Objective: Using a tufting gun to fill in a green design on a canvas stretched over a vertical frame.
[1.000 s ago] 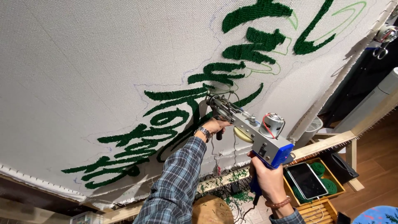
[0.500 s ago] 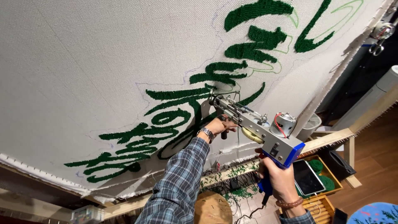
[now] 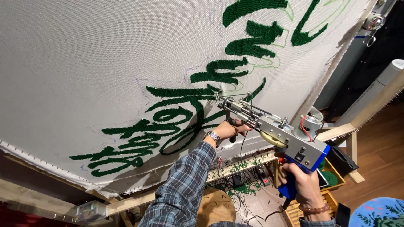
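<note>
A grey and blue tufting gun [image 3: 277, 132] points at a white cloth [image 3: 84, 63] stretched on a wooden frame [image 3: 336, 132]. Dark green tufted shapes [image 3: 176, 113] run diagonally across the cloth. My left hand [image 3: 229, 128], in a plaid sleeve with a wristwatch, grips the gun's black front handle close to the cloth. My right hand [image 3: 301, 189], with a bead bracelet, is closed around the blue rear grip. The gun's needle tip [image 3: 219, 98] sits at the edge of a green shape.
A cord hangs from the gun toward the wooden floor [image 3: 378, 168]. Green yarn scraps and a power strip [image 3: 263, 176] lie below the frame. A wooden box [image 3: 332, 180] and a round woven stool [image 3: 216, 208] stand under the cloth. A white cylinder [image 3: 389, 73] is at right.
The view has drifted a little. The gun and both hands have shifted slightly right and downward along the cloth, with both grips unchanged.
</note>
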